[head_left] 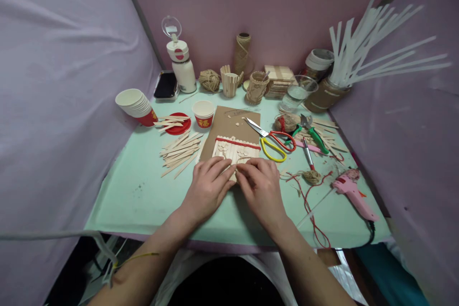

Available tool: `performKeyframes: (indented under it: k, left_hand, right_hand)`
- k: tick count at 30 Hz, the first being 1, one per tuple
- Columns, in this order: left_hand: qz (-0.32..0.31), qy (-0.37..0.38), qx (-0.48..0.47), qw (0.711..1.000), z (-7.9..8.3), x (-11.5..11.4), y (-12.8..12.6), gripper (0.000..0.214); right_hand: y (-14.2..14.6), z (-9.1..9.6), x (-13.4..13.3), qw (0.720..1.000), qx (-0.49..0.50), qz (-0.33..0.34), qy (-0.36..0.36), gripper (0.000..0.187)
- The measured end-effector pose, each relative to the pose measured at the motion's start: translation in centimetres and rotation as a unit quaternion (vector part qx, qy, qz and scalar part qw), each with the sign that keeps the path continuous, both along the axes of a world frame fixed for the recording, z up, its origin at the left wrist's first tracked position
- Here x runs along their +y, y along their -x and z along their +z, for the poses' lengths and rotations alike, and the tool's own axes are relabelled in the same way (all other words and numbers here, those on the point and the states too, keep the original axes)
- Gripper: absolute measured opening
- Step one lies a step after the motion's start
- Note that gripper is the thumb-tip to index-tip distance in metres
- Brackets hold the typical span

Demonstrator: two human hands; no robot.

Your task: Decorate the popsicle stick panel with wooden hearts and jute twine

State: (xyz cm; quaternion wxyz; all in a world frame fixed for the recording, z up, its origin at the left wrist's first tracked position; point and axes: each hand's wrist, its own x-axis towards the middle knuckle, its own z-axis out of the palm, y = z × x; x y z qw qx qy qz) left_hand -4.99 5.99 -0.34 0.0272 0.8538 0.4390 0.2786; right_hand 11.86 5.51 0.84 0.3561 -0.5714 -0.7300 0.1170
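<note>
A small panel of craft sticks (236, 146) lies on a brown cardboard sheet (211, 146), with a red cord across its upper part and little wooden discs glued in clusters. My left hand (210, 182) rests on the panel's lower left, its fingers stretched out over the sticks. Beside it, my right hand (261, 182) has thumb and fingertips pinched together at the panel's lower middle. Whatever is between those fingertips is too small to make out. Both hands cover the lower part of the panel. Scissors (270, 138) with red and yellow handles lie just beyond the right hand.
Loose craft sticks (182, 150) lie left, near a paper cup (203, 114) and stacked cups (136, 105). On the right are a pink glue gun (355, 196), red cord (310, 215), green-handled pliers (315, 136) and glue sticks (351, 57). A bottle (182, 69) stands at the back.
</note>
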Motion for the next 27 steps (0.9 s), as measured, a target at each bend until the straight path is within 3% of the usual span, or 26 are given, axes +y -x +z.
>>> performKeyframes:
  k: [16,23,27]
  left_hand:
    - [-0.011,-0.006,-0.031,0.999,0.2,0.4,0.3,0.035]
    - [-0.062,-0.008,-0.054,0.997,0.9,3.3,0.8,0.022]
    - [-0.117,0.055,-0.040,0.991,1.9,5.5,0.9,0.019]
  right_hand:
    - [0.3,0.0,-0.1,1.000,0.019,0.002,0.010,0.017]
    - [0.5,0.1,-0.1,1.000,0.016,-0.002,0.011,0.016]
    - [0.5,0.1,-0.1,1.000,0.012,-0.004,0.003,0.016]
